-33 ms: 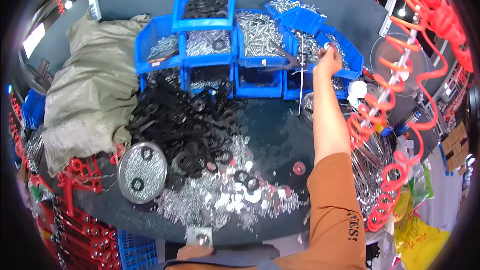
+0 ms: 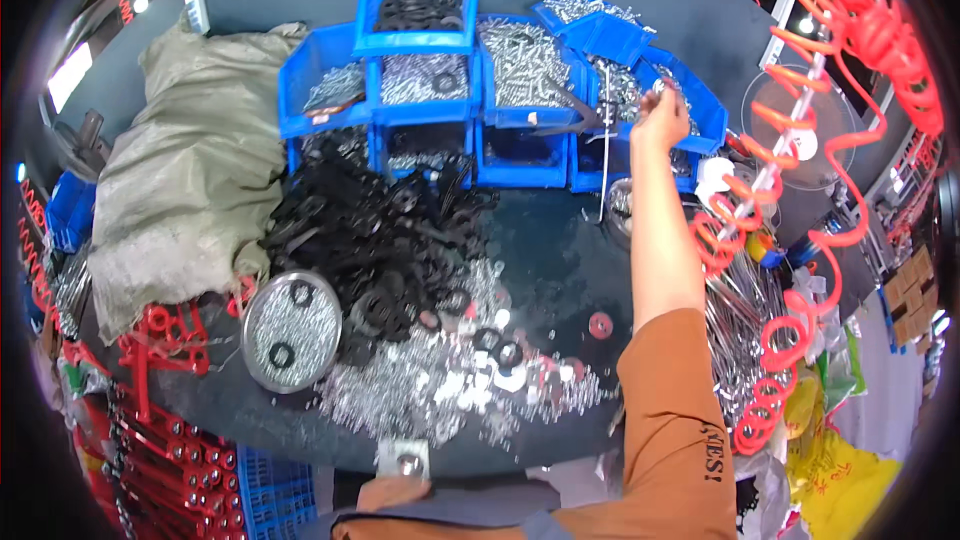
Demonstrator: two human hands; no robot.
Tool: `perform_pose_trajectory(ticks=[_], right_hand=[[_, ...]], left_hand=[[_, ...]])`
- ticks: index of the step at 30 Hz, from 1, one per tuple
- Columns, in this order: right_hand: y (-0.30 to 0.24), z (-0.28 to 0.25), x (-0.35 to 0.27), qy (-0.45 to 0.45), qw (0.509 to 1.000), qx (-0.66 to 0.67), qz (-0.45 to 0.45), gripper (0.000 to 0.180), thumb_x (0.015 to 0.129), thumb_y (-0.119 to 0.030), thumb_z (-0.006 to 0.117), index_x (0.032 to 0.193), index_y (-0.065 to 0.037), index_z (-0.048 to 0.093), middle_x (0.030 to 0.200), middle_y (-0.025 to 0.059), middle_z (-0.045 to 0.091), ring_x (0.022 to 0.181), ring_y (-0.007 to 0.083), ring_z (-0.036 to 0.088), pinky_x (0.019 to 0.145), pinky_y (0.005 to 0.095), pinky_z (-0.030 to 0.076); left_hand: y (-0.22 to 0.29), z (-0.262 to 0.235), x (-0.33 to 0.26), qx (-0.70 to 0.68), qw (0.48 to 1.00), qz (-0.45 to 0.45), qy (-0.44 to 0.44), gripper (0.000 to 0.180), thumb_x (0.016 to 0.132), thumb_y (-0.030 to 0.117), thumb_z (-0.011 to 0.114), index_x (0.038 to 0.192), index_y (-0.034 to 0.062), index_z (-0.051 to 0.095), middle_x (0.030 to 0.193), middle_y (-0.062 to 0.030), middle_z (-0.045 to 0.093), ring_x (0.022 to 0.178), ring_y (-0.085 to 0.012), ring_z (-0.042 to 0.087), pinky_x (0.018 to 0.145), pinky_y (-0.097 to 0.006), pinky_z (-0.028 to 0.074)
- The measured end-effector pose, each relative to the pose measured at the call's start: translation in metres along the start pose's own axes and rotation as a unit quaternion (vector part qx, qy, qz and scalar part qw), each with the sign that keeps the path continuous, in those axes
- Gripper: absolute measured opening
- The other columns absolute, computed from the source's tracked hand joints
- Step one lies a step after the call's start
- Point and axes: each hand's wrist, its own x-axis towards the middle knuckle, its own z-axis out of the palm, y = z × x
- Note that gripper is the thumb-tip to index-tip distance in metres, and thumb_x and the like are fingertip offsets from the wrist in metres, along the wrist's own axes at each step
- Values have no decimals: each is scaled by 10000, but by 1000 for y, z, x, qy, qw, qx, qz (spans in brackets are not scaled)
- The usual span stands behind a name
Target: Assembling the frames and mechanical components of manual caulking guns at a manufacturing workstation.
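My right hand (image 2: 662, 120) reaches far over the table into a blue bin (image 2: 710, 120) of small shiny metal parts at the right end of the bin rows. Its fingers are closed together, with something small and shiny at the tips that I cannot make out. My left hand (image 2: 395, 492) is low at the table's near edge, right against a square silvery plate (image 2: 404, 458) with a round shiny centre. Its fingers are mostly hidden, so whether it grips the plate is unclear. Loose screws (image 2: 385, 385) and shiny washers lie spread beyond the plate.
Stacked blue bins (image 2: 415, 40) hold screws and black parts. A black parts heap (image 2: 370, 240) lies before them, beside a grey sack (image 2: 190, 170). A round metal dish (image 2: 292, 332) holds screws and two black rings. Red coiled hoses (image 2: 790, 170) hang at right, near thin metal rods (image 2: 745, 340).
The whole view has shifted slightly, with the table's things a little higher in the picture. My right hand stays at the same bin, its wrist turned slightly. Nothing is visibly let go.
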Motion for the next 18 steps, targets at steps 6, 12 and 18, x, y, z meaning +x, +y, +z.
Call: perform_pose_trajectory(ticks=[6,12,18], right_hand=[[-142,-20,-217,-263,879,67,391,233,884,-126,558,1056,30,579,865,105,637,647,101,568,495,174,446],[-205,-76,-424,-336,722,-69,601,388,838,-97,537,1157,125,547,802,88,627,550,73,515,464,176,397],[-202,-99,-492,-553,725,-390,130,326,814,16,588,1136,61,601,885,106,622,663,216,580,644,290,497]], left_hand=[[71,-12,-13,56,990,56,114,322,734,-51,640,1042,39,669,899,-155,663,808,-290,661,691,-357,522],[99,-43,38,-557,763,-247,214,468,1015,253,392,1347,-70,326,1309,-211,463,1265,-301,441,1079,-441,365],[90,-21,22,-673,659,-284,182,450,1023,221,331,1364,-73,346,1287,-178,494,1195,-252,492,1022,-369,402]])
